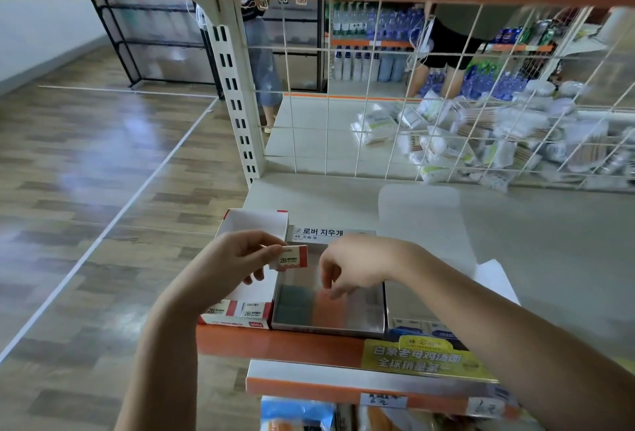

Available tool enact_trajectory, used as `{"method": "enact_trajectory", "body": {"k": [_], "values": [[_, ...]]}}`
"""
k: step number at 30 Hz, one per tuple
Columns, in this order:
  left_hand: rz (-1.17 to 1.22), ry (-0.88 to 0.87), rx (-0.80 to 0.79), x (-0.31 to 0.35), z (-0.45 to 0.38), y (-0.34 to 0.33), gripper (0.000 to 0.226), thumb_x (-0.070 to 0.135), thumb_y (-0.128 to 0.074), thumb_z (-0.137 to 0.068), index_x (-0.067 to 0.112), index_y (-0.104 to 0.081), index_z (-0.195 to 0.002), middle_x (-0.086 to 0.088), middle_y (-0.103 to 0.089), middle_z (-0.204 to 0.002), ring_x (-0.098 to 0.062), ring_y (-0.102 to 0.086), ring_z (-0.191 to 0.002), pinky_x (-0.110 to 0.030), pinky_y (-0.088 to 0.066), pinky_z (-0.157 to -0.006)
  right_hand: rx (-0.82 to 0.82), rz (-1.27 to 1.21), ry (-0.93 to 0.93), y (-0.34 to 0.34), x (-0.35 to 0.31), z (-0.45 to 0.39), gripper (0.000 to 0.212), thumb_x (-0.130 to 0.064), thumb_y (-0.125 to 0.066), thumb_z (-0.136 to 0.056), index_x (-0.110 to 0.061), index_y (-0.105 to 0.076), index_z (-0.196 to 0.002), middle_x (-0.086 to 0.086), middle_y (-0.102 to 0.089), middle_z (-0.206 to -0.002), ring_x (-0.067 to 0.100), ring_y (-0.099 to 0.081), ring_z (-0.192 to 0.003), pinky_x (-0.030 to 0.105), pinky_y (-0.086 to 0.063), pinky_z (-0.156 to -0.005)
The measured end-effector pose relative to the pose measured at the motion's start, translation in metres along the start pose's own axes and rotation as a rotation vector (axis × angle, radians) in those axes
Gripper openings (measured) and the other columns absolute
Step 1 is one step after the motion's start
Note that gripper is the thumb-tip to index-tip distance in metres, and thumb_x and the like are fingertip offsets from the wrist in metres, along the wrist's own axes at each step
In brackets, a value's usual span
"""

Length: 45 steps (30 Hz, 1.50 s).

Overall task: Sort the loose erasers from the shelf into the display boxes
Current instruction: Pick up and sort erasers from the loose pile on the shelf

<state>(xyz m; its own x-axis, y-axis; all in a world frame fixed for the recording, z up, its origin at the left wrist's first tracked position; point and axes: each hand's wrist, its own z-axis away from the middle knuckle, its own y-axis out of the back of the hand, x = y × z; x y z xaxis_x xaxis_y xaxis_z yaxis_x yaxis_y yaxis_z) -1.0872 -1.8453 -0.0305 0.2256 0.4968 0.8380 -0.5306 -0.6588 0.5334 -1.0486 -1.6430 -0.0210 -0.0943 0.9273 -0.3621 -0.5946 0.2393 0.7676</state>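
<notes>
Left hand [228,260] pinching "2B" eraser [290,258], red-white box [240,319] marked "2B"

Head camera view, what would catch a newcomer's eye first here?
The two hands at centre: the left hand pinches a 2B eraser above the red-and-white box, while the right hand reaches into the grey box beside it. Behind a wire grid, packets lie heaped at upper right.
</notes>
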Motion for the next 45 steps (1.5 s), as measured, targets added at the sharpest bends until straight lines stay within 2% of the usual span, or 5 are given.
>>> {"method": "enact_trajectory", "body": {"k": [7, 16, 21, 31, 45], "values": [[-0.042, -0.001, 0.010, -0.001, 0.003, 0.004, 0.015, 0.022, -0.055, -0.091, 0.032, -0.067, -0.092, 0.016, -0.069, -0.075, -0.001, -0.056, -0.059, -0.014, -0.045, -0.053, 0.067, 0.024, 0.008, -0.006, -0.002, 0.000, 0.016, -0.025, -0.064, -0.087, -0.017, -0.065, -0.101, -0.003, -0.064, -0.098, 0.012, -0.057, -0.082, 0.017, -0.038, -0.059], [-0.281, 0.145, 0.104, -0.014, 0.014, 0.035, 0.013, 0.032, -0.059, -0.088, 0.036, -0.070, -0.082, 0.014, -0.066, -0.074, -0.005, -0.053, -0.064, -0.019, -0.037, -0.055, 0.177, 0.067, 0.043, -0.002, -0.009, -0.003, 0.026, -0.029, -0.063, -0.087, -0.018, -0.063, -0.110, -0.003, -0.063, -0.105, 0.013, -0.056, -0.088, 0.027, -0.045, -0.075], [-0.395, 0.205, 0.078, -0.018, 0.018, 0.036, 0.014, 0.028, -0.065, -0.085, 0.040, -0.070, -0.081, 0.022, -0.066, -0.080, 0.000, -0.059, -0.078, -0.017, -0.041, -0.063, 0.275, 0.024, 0.102, 0.004, -0.022, -0.009, 0.026, -0.031, -0.059, -0.090, -0.015, -0.060, -0.111, 0.000, -0.060, -0.109, 0.015, -0.054, -0.097, 0.027, -0.044, -0.081], [-0.479, 0.211, -0.029, -0.010, 0.007, 0.016, 0.009, 0.024, -0.064, -0.085, 0.030, -0.068, -0.081, 0.016, -0.066, -0.077, -0.002, -0.062, -0.073, -0.016, -0.048, -0.060, 0.304, 0.016, 0.077, -0.002, -0.031, -0.023, 0.037, -0.040, -0.054, -0.092, -0.008, -0.061, -0.110, 0.008, -0.061, -0.111, 0.024, -0.056, -0.102, 0.037, -0.046, -0.087], [-0.594, 0.256, -0.003, -0.017, 0.001, 0.002, 0.014, 0.021, -0.063, -0.083, 0.030, -0.073, -0.083, 0.017, -0.064, -0.070, 0.003, -0.057, -0.065, -0.010, -0.042, -0.055, 0.303, 0.070, 0.093, -0.003, -0.029, -0.030, 0.037, -0.040, -0.053, -0.092, -0.008, -0.062, -0.107, 0.010, -0.062, -0.107, 0.023, -0.057, -0.096, 0.033, -0.043, -0.077]]}}
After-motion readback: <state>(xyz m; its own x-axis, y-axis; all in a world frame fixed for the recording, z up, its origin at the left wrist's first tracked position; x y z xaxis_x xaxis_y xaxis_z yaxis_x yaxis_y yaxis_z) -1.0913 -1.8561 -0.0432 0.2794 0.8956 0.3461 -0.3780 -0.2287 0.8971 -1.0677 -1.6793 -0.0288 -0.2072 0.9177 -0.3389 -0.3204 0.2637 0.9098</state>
